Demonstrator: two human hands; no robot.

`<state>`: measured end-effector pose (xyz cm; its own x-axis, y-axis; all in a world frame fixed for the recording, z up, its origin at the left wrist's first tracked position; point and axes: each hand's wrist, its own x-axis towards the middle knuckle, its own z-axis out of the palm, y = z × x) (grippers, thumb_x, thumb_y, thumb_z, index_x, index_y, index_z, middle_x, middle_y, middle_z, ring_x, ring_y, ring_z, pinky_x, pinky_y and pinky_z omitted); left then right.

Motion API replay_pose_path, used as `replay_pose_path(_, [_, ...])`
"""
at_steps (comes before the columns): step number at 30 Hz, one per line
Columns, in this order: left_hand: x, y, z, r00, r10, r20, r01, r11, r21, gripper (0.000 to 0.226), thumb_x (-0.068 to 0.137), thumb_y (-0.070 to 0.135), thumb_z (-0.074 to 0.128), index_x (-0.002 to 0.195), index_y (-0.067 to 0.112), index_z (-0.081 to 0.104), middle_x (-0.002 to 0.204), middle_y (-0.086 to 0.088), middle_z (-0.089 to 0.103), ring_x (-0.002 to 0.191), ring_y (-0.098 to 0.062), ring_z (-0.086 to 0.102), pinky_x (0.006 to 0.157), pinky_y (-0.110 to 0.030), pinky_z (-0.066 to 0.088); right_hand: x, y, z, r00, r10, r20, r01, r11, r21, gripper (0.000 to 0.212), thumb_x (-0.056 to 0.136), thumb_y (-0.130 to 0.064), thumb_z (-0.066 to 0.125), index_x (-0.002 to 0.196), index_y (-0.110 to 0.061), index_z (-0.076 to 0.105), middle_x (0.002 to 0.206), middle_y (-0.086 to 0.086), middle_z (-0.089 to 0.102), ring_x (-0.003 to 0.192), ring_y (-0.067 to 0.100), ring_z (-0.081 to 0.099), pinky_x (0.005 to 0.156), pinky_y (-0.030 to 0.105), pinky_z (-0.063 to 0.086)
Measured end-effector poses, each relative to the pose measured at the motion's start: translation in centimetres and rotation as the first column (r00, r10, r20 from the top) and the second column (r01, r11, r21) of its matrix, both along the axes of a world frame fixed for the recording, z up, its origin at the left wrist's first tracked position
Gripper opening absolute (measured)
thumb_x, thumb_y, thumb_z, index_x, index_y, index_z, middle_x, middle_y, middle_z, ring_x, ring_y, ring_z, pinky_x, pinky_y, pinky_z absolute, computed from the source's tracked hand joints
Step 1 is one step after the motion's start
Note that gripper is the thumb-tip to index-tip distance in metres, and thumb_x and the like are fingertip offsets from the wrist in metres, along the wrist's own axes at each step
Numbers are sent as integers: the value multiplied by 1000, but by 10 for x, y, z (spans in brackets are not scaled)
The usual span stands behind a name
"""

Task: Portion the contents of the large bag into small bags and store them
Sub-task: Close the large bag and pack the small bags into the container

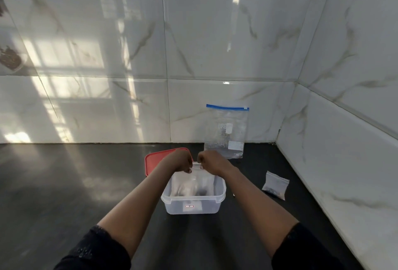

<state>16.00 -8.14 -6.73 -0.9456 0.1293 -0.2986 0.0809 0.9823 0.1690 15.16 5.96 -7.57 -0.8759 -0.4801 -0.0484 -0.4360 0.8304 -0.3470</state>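
Note:
A small clear bag [191,181] hangs upright in a clear plastic container [193,204] on the dark counter. My left hand [179,160] and my right hand [212,162] pinch its top edge from either side, close together. The large clear bag [226,131] with a blue zip strip leans upright against the tiled wall behind, a little dark content at its bottom. Another small bag [275,184] with dark contents lies flat on the counter to the right of the container.
A red lid [155,158] lies behind the container on its left. Glossy tiled walls close the counter [64,183] at the back and on the right, meeting in a corner near the large bag.

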Motion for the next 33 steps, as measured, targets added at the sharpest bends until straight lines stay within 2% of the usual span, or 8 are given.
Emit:
replay_pose_path(4, [-16, 26, 12, 985, 14, -174, 1, 997, 82, 20, 82, 12, 61, 100, 8, 70, 105, -11, 68, 100, -26, 62, 88, -37, 50, -13, 22, 10, 987, -141, -71, 129, 980, -154, 17, 87, -1, 54, 95, -7, 68, 104, 11, 66, 96, 26, 62, 82, 34, 50])
replay_pose_path(6, [-23, 49, 16, 971, -1, -239, 35, 990, 135, 23, 84, 9, 55, 101, 6, 69, 107, -12, 67, 99, -26, 61, 87, -34, 50, -19, 39, 10, 971, -230, -69, 215, 960, -181, 18, 87, -2, 52, 94, -9, 68, 104, 11, 66, 96, 27, 62, 83, 37, 52])
replay_pose_path(8, [-28, 73, 16, 967, -11, -254, 66, 976, 207, 27, 86, 10, 55, 110, 8, 66, 116, -11, 65, 107, -24, 58, 92, -31, 45, -23, 57, 6, 942, -332, -53, 315, 928, -200, 21, 88, -3, 49, 95, -8, 68, 105, 12, 65, 97, 28, 63, 83, 37, 53])
replay_pose_path(11, [-34, 116, 6, 980, -18, -199, 82, 943, 322, 36, 87, 11, 56, 122, 6, 58, 126, -12, 59, 118, -25, 53, 100, -30, 38, -28, 94, -7, 881, -473, -2, 460, 858, -227, 22, 90, -6, 50, 100, -5, 70, 110, 13, 64, 100, 29, 63, 85, 34, 51])
replay_pose_path(16, [-41, 168, -20, 997, -14, -74, 44, 907, 419, 39, 86, 10, 59, 124, 6, 55, 130, -13, 55, 122, -26, 49, 100, -30, 36, -37, 155, -33, 789, -605, 105, 613, 761, -213, 16, 85, -7, 61, 97, -7, 72, 107, 14, 68, 100, 27, 65, 90, 35, 53])
replay_pose_path(21, [-48, 202, -43, 997, -12, 79, -26, 887, 460, 46, 88, 11, 58, 133, 6, 47, 138, -13, 48, 127, -26, 45, 106, -32, 36, -38, 199, -56, 758, -643, 110, 652, 749, -118, 18, 83, -10, 66, 100, -6, 71, 106, 14, 70, 103, 27, 64, 88, 31, 51])
replay_pose_path(28, [-56, 239, -69, 979, 18, 205, -122, 851, 510, 45, 90, 8, 53, 134, 3, 43, 139, -14, 46, 127, -27, 44, 102, -31, 36, -41, 236, -92, 747, -661, 70, 660, 750, 42, 27, 87, -10, 46, 110, -11, 61, 119, 16, 58, 113, 32, 55, 91, 33, 45])
replay_pose_path(33, [-55, 250, -84, 959, 62, 276, -212, 803, 557, 50, 89, 7, 54, 136, 3, 38, 138, -16, 45, 125, -28, 45, 99, -31, 38, -45, 240, -103, 738, -669, 85, 661, 743, 108, 24, 89, -18, 49, 110, -11, 56, 118, 15, 57, 113, 32, 54, 90, 35, 45])
